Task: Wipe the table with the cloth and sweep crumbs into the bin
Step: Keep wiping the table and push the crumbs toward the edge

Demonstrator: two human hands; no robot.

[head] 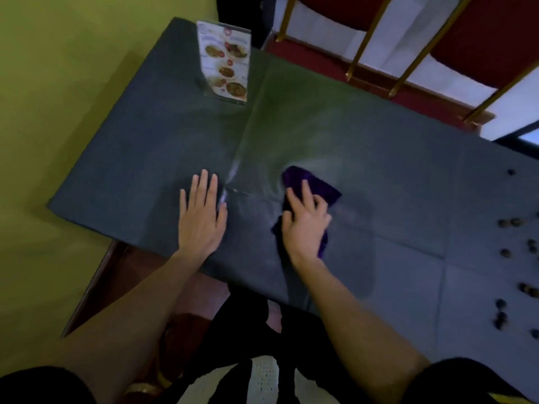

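Mid-wipe, your right hand (304,221) grips the crumpled purple cloth (313,185) at the centre of the dark grey cloth-covered table (145,158), left hand (201,217) flat with fingers straight beside it, next stroke should go right toward the small dark round crumbs (509,223), no bin visible

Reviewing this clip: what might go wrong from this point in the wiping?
1. The small round bits lie scattered near the table's right end; a fast sweep with the cloth could roll them onto the floor, since no bin is in view.
2. The menu stand stands upright on the far part; a wide stroke by the right hand might tip it.
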